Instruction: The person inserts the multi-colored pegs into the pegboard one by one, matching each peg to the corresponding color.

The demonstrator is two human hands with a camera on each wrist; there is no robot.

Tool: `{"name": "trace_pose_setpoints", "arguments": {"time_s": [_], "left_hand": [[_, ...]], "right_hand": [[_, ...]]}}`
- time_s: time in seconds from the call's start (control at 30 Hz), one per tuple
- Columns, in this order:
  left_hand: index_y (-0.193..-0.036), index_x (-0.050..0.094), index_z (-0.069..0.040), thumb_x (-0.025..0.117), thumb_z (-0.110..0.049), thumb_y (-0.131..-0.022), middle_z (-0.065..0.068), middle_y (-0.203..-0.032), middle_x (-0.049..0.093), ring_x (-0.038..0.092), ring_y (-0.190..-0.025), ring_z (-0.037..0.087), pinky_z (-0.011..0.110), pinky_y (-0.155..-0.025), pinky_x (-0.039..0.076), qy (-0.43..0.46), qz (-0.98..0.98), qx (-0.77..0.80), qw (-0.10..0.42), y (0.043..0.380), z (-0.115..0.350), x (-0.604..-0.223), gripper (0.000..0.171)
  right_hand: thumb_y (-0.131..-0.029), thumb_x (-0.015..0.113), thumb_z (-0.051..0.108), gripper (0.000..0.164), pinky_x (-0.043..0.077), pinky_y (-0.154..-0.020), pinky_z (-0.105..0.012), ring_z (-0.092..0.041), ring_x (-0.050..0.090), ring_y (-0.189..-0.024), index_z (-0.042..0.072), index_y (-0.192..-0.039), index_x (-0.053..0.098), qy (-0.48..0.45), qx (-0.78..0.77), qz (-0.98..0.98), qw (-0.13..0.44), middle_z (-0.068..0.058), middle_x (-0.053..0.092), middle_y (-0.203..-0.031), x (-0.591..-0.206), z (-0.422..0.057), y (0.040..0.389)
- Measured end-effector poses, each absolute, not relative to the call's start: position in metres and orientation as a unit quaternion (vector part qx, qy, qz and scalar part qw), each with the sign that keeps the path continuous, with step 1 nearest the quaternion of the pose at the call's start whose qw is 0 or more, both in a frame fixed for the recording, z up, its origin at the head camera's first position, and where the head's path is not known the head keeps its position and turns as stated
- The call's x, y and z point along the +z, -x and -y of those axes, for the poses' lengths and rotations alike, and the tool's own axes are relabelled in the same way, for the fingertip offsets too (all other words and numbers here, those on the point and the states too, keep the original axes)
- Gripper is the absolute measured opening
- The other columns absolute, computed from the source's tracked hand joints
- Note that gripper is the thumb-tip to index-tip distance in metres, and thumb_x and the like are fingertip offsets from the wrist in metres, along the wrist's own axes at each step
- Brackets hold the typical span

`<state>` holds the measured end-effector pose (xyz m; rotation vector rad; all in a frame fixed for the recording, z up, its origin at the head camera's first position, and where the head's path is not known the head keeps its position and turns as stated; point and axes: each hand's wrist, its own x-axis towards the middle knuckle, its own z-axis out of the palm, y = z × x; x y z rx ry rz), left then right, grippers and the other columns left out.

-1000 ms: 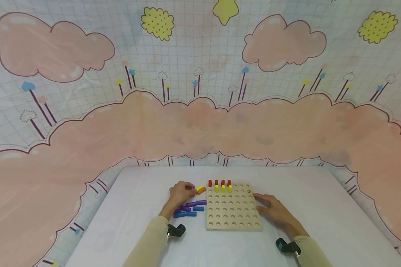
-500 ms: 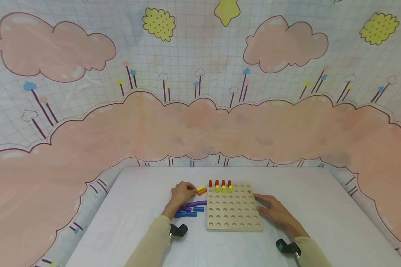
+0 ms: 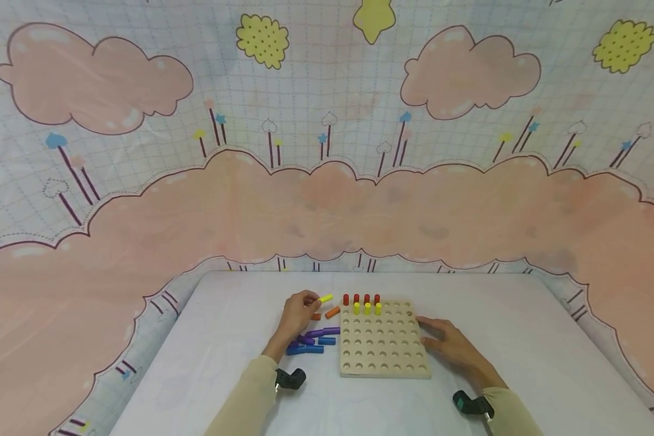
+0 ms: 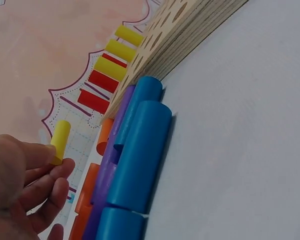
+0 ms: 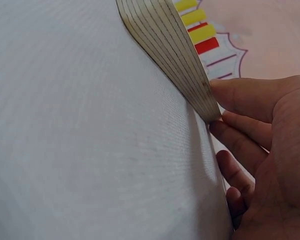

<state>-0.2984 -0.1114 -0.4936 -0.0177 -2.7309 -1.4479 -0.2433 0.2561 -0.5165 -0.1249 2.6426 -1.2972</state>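
My left hand pinches a yellow peg between thumb and fingers, raised beside the far left corner of the wooden pegboard. In the left wrist view the yellow peg points upward from the fingertips. Several red pegs stand in the board's back row, with three yellow pegs in the row in front. My right hand touches the board's right edge with relaxed fingers. Up close, in the right wrist view, its fingertips lie against the layered side of the board.
Left of the board lie loose orange pegs, purple pegs and blue pegs. The white tabletop runs back to a patterned cloth. A black wrist camera sits on the left sleeve.
My left hand has picked up the yellow peg from beside the orange one and lifted it. The orange pegs show more now. My right hand stays at the board's edge.
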Motion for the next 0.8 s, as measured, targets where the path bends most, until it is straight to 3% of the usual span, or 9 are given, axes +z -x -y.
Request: {"name": "trace_pose_setpoints", "arguments": {"time_s": [0.27, 0.8], "left_hand": [[-0.110, 0.065, -0.009, 0.063, -0.021, -0.095, 0.007, -0.103, 0.066, 0.058, -0.090, 0.018, 0.027, -0.071, 0.053, 0.002, 0.868, -0.495, 0.044, 0.293, 0.115, -0.491, 0.019], [-0.122, 0.064, -0.009, 0.059, -0.014, -0.098, 0.008, -0.116, 0.066, 0.062, -0.106, 0.023, 0.039, -0.094, 0.054, 0.038, 0.852, -0.514, 0.092, 0.286, 0.118, -0.484, 0.026]], "right_hand": [[-0.091, 0.067, 0.028, 0.055, 0.014, -0.115, -0.069, -0.045, 0.022, -0.146, 0.019, -0.143, 0.052, 0.034, -0.439, -0.892, 0.101, -0.016, 0.037, -0.155, -0.518, -0.256, 0.240], [-0.091, 0.067, 0.028, 0.056, 0.012, -0.115, -0.069, -0.046, 0.021, -0.147, 0.017, -0.143, 0.051, 0.044, -0.443, -0.890, 0.100, -0.018, 0.035, -0.156, -0.517, -0.253, 0.237]]}}
